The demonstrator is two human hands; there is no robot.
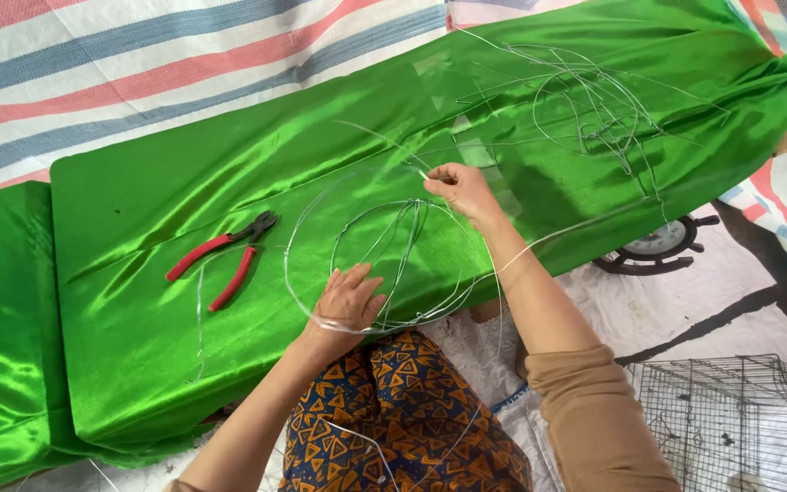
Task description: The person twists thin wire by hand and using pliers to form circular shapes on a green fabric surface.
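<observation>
- Left hand (pixel 348 301) pressed flat, fingers spread, on the near rim of a wire hoop frame (pixel 393 264); nothing clamped, palm down on the wire.
- Right hand (pixel 462 189) pinched at the far side of the same frame, thumb and fingertips drawn together on a thin wire end (pixel 423 171).
- Wire hoop frame lying on the green satin cloth (pixel 138 301), between the two hands: concentric rings with curved ribs meeting near the middle.
- Red-handled pliers (pixel 225 258) resting on the cloth to the left of the frame, handles splayed, well apart from both hands.
- Loose tangle of wire (pixel 594 109) farther back on the cloth, toward the right end.
- Striped tarp (pixel 138 64) spread behind the cloth, in red, blue and white bands.
- Wire mesh cage (pixel 740 419) at lower right, beside the right sleeve.
- Dark wheel-shaped object (pixel 658 248) just past the cloth's right edge.
- Patterned orange-and-blue fabric (pixel 403 419) over the lap, at the near edge between the forearms.
</observation>
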